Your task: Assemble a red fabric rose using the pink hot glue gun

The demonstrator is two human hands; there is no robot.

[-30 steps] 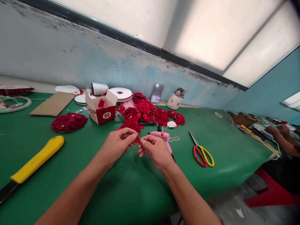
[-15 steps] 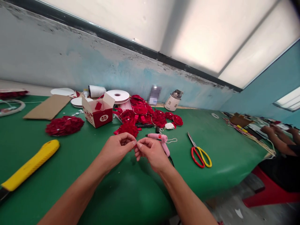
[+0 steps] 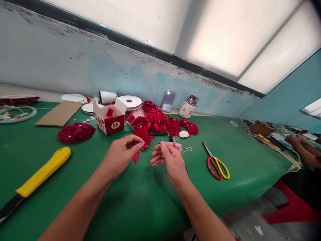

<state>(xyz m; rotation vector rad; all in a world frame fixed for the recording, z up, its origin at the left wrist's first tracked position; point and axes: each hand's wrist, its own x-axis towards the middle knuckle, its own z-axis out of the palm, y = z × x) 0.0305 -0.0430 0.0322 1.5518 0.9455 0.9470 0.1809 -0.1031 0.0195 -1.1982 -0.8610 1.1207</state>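
Note:
My left hand [image 3: 122, 152] is closed in a pinch, and a pointed piece of red ribbon [image 3: 135, 158] shows just below its fingers. How much of the ribbon lies inside the grip is hidden. My right hand [image 3: 173, 162] is a short way to the right, fingers loosely spread and thumb raised, with nothing visible in it. Partly behind that hand is a pink glue gun [image 3: 177, 146] on the green table [image 3: 130, 201]. Beyond my left hand lies a red ribbon flower [image 3: 144, 136], in front of a heap of similar red flowers [image 3: 156, 117].
Red-and-yellow-handled scissors [image 3: 216, 165] lie at right. A yellow-handled knife [image 3: 45, 172], a red flower [image 3: 76, 132] and cardboard [image 3: 59, 113] lie at left. A red-and-white box [image 3: 111, 122], a ribbon spool [image 3: 129, 101] and a bottle [image 3: 187, 107] stand farther back. Another person's arms [image 3: 304, 149] appear far right.
My hands have come apart from where their fingertips met. The right hand has moved right and opened; the red ribbon tip now shows under my left hand. The view has shifted slightly.

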